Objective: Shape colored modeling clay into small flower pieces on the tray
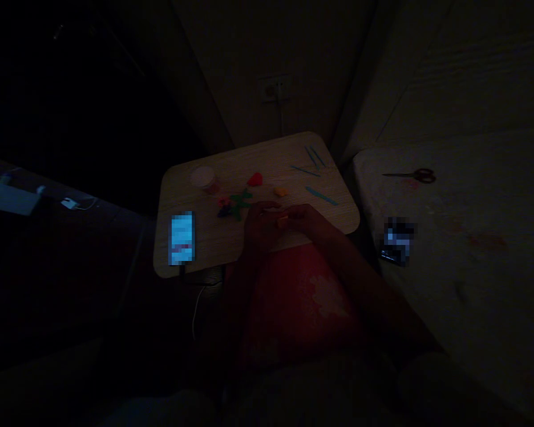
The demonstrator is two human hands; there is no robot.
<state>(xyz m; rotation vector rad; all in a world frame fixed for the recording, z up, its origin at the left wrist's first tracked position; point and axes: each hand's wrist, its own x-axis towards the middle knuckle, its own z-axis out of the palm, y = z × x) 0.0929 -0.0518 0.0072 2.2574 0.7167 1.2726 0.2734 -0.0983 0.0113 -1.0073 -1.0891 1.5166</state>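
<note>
Orange piece [282, 221], small, one: located between the two hands, above the near side of a small wood-grain table [213, 249]; outline partly covered by fingers, exact shape not legible in the dim light

Handling, as judged: light, soft, doughy, likely to dent under firm fingers; slight tackiness more probable than slipperiness; thin parts, if any, prone to tearing. Best taken by its thicker middle, with flat fingertips and slight pressure.

Right hand [306, 217]: fingers bent and drawn together, apparently closed on the piece at its upper edge. Left hand [261, 224]: curved at the other side of the piece, fingers partly bent; whether it grips or only steadies, cannot be told.

Also on the table: yellow-orange lump [280, 191], one, just beyond the hands; red lump [255, 179], one, farther back; green branched piece [240, 204], one, left of the hands; pink piece [223, 201] and dark blue piece [225, 211], close beside the green; tub [203, 178], pale-topped, one; thin sticks [311, 158], several, toward the far right corner; broader blue-green tool [321, 196], one; lit phone [181, 238], near left corner.

On the pale surface at right: scissors [420, 175], one pair
</note>
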